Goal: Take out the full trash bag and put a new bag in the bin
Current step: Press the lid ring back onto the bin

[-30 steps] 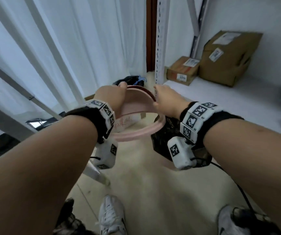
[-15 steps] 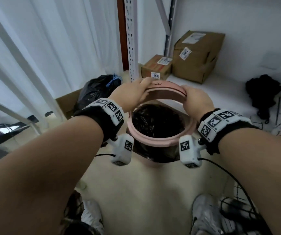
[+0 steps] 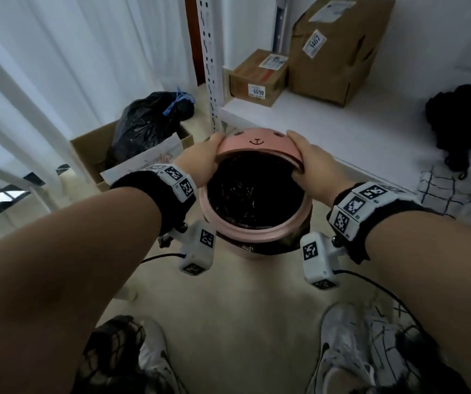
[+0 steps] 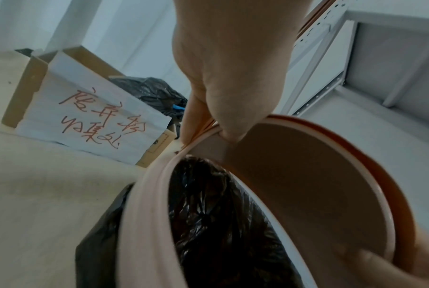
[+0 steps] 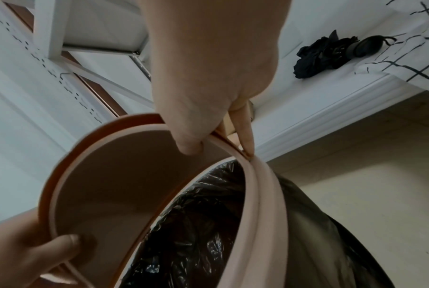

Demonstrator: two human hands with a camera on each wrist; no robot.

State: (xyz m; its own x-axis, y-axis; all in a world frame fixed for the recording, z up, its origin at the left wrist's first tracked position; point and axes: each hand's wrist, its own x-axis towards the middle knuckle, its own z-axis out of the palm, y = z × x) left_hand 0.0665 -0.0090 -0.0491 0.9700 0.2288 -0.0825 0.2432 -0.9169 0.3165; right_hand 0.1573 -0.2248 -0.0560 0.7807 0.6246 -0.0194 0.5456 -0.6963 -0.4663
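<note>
Bin (image 3: 257, 237), pink and round, stands on the pale floor against the front edge of the low white shelf (image 3: 342, 126), and everything else is placed from it here. A new black bag (image 3: 245, 191) already lines it, its edge folded over the outside of the bin wall below the pink rim ring (image 3: 247, 234). Hinged at the bin's far side, the lid (image 3: 257, 143) with its small drawn face is tipped up, and both hands grasp it: the left hand (image 3: 200, 163) curls round the lid's left edge with the thumb underneath, the right hand (image 3: 311, 166) pinches the right edge the same way. Behind and to the left of the bin, the tied full bag (image 3: 146, 123) sits in an open cardboard box (image 3: 86, 149). The job looks nearly done; what remains seems to be seating the ring and lid. The plastic lid and ring should be light and stiff, a little springy, best held at opposite edges as now. The liner is thin, soft and slippery, likely to slide down into the bin if the ring is not pressed evenly, so any tug belongs on the folded-over edge, not the loose middle.
</note>
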